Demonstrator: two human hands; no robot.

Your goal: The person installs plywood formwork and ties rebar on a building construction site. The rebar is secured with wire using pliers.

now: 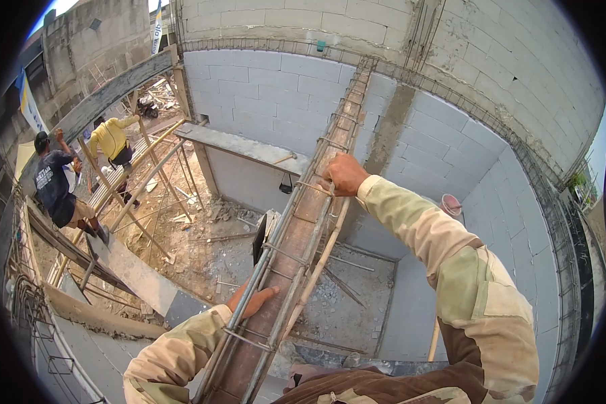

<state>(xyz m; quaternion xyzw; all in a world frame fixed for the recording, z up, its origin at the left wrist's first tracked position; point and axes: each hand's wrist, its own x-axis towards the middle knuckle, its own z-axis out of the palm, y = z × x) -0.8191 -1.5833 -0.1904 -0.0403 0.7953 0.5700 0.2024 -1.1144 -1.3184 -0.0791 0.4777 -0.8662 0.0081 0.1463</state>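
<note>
A long rebar cage (310,184) of straight bars and square stirrups runs away from me over a brown wooden board (291,239). My right hand (345,175) is closed at the cage's right side, beside a stirrup; its fingers hide whatever is in them. Nearer to me, my left hand (252,301) reaches in past the left bars, with one digit stretched out over the board. Its other fingers are hidden behind the bars. A thin wooden pole (323,266) lies along the right side of the cage.
Below lies a rubble-strewn floor (360,286). Light block walls (269,84) stand behind and right, edged with more rebar. On the left, a person in a dark shirt (54,178) and one in a yellow top (112,139) are on scaffolding. A hammer (286,158) lies on a ledge.
</note>
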